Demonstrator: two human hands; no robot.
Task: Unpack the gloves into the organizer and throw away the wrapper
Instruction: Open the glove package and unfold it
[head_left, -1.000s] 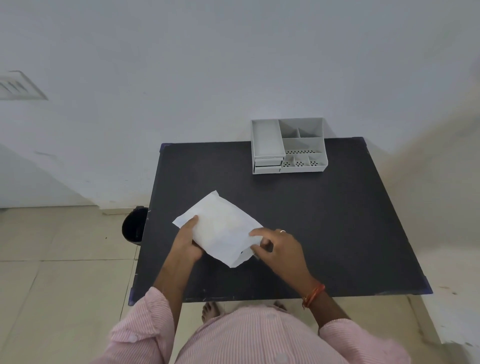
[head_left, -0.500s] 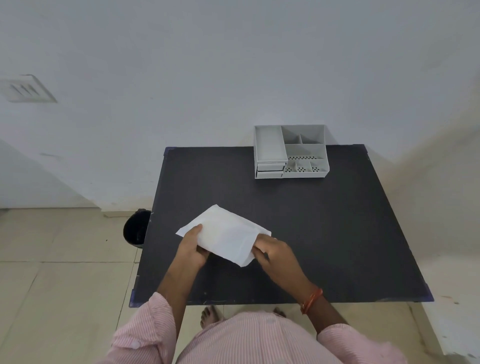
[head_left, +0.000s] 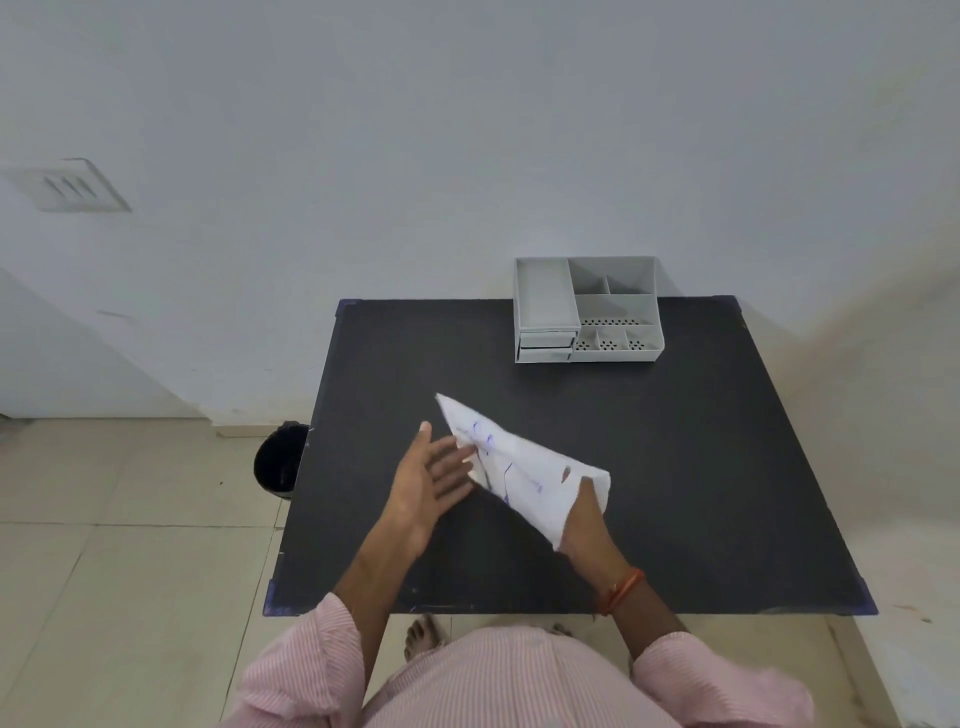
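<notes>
**Head view: glove packet lifted and turned, not yet opened**

Head camera, reading left to right: a black bin (head_left: 280, 460) stands on the floor just beside the tabletop's (head_left: 701, 467) left edge. Next comes the left hand (head_left: 428, 480), fingers spread and flat, palm facing the packet; its fingertips sit at the packet's left edge, though I cannot tell whether they touch it. It grips nothing. The white packet (head_left: 519, 467) is held above the tabletop, tilted, with blue print showing on its face. The right hand (head_left: 582, 525) is clamped on the packet's near right corner, thumb on top. Well apart, at the far edge, sits the grey organizer (head_left: 587, 312), its compartments bare as far as can be seen.

By my judgement the step in hand is opening: the packet looks sealed, no gloves are out, so the task is at its start. The next move calls for the left hand to pinch the free edge opposite the right hand's grip, so the 2 hands can peel or tear the wrapper apart.

The packet's long axis runs diagonally, from the far-left corner, which points up and away, down to the near-right corner in the right hand
</notes>
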